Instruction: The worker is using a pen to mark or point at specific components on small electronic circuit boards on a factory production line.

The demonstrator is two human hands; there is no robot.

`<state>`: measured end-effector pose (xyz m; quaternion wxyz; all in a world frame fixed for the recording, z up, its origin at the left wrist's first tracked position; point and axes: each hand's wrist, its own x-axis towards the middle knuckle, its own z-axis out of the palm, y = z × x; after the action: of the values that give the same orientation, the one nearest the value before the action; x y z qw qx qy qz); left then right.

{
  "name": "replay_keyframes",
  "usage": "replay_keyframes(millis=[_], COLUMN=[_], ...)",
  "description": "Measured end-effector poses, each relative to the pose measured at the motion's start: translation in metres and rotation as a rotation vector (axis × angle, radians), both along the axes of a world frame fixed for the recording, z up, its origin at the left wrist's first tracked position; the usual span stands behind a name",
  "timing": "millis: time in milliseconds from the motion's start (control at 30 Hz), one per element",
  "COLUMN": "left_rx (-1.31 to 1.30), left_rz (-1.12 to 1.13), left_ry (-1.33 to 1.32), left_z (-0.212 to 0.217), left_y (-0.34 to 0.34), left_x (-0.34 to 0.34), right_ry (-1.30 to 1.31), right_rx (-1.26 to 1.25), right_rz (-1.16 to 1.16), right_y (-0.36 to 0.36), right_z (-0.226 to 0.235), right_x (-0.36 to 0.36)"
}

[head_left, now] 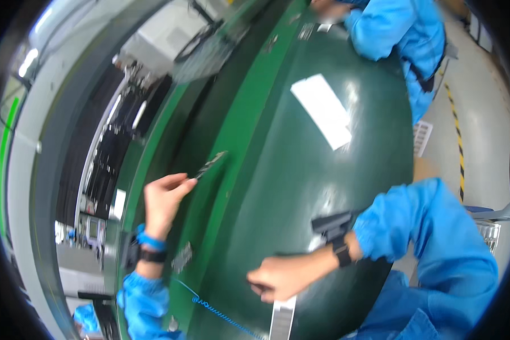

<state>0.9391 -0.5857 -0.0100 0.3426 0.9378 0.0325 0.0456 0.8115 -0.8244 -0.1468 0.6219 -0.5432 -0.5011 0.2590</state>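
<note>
My left hand is raised over the green conveyor strip, pinching one end of a small thin dark part that sticks out up and to the right. On that wrist are a blue strap and a dark band, with a coiled blue cord trailing from it. My right hand rests low on the dark green worktable, fingers curled near a pale ridged strip; whether it grips anything is unclear. A dark band sits on that wrist.
A white sheet lies on the table farther off. Another small part lies on the green strip by my left wrist. A person in a blue coat works at the far end. Yellow-black floor tape runs along the right.
</note>
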Motion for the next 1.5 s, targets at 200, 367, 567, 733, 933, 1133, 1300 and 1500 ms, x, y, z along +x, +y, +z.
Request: replay_keyframes(millis=[200, 367, 567, 733, 933, 1133, 1300, 1500], left_rx=[-0.227, -0.509, -1.142, -0.269, 0.287, 0.519, 0.552, 0.280], left_rz=[0.473, 0.602, 0.516, 0.509, -0.004, -0.239, -0.195, -0.131], left_ry=[-0.021, 0.042, 0.197, 0.010, -0.364, -0.276, -0.295, -0.184], left_z=[0.101, 0.047, -0.072, -0.089, -0.098, -0.110, -0.106, -0.094], left_y=[0.039, 0.021, -0.013, -0.035, -0.096, -0.096, -0.103, -0.115], left_x=[-0.291, -0.411, -0.372, -0.361, -0.359, -0.353, -0.346, -0.347], right_ry=[0.022, 0.390, 0.417, 0.304, 0.176, 0.401, 0.469, 0.324], right_rx=[-0.100, -0.284, -0.299, -0.346, -0.350, -0.335, -0.418, -0.339], right_rz=[0.021, 0.073, 0.067, 0.055, 0.043, -0.053, 0.022, -0.129], right_y=[-0.004, -0.004, -0.010, -0.013, -0.018, -0.011, 0.022, 0.004], right_z=[0.018, 0.025, 0.019, 0.022, 0.021, 0.030, 0.038, 0.050], right_x=[0.008, -0.011, -0.030, -0.029, -0.019, -0.010, 0.010, 0.019])
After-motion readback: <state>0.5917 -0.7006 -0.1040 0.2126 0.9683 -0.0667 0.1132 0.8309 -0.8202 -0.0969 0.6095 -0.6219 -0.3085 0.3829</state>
